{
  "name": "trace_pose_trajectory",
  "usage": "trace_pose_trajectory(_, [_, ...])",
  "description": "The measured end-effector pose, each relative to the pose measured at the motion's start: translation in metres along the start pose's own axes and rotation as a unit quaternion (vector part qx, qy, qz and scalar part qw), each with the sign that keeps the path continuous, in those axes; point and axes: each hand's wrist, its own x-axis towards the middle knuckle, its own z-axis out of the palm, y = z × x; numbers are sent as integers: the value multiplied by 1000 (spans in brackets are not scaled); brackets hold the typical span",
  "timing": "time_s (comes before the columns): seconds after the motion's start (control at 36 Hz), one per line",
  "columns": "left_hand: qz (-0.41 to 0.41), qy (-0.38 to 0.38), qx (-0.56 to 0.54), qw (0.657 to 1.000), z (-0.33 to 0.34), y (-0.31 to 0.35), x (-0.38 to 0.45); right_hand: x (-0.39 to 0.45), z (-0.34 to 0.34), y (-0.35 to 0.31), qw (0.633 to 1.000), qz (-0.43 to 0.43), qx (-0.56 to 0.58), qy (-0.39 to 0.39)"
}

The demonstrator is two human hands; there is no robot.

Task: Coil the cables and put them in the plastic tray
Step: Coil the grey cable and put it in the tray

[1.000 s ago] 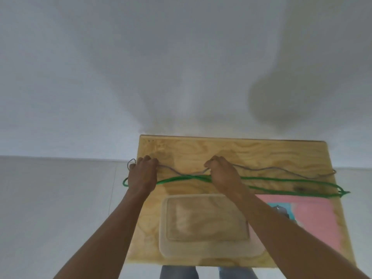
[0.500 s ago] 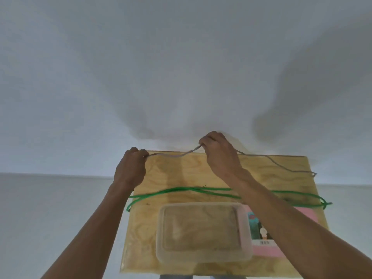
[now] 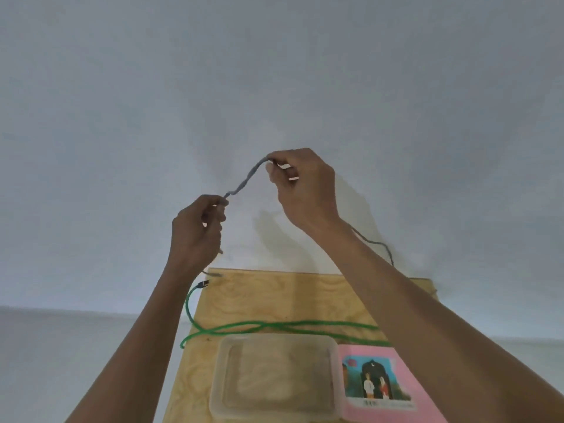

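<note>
With both the left hand (image 3: pixel 195 230) and right hand (image 3: pixel 305 187) pinching the raised grey cable (image 3: pixel 244 184), its trailing right end may snag the green cable (image 3: pixel 274 326) lying beyond the near, empty plastic tray (image 3: pixel 274 340).

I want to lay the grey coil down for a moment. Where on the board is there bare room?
Bare wood lies between the board's far edge and the green cable, and in a strip left of the tray. The near half is crowded: tray and pink book side by side. The tray itself is empty.
</note>
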Motion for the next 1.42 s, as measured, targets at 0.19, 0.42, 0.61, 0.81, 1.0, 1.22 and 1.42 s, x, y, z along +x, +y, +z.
trace_pose_trajectory(0.19, [-9,98,-60,993,-20,45,7,2,-35,5,995,69,-34,-57])
trace_pose_trajectory(0.42, [-121,139,-200,962,-25,91,13,-28,-38,18,962,160,-79,-207])
trace_pose_trajectory(0.61, [-229,128,-394,881,-54,117,26,-76,-22,0,864,123,-105,-477])
trace_pose_trajectory(0.81, [-250,123,-489,827,-82,127,39,-113,19,-25,863,119,-41,-490])
trace_pose_trajectory(1.0, [-241,70,-457,853,-103,104,39,-112,34,-53,901,123,16,-415])
trace_pose_trajectory(1.22, [-222,-6,-258,940,-104,68,18,-83,35,-99,929,185,162,-278])
trace_pose_trajectory(1.42, [-15,245,-113,963,-120,63,-18,-52,54,-124,925,276,215,-147])
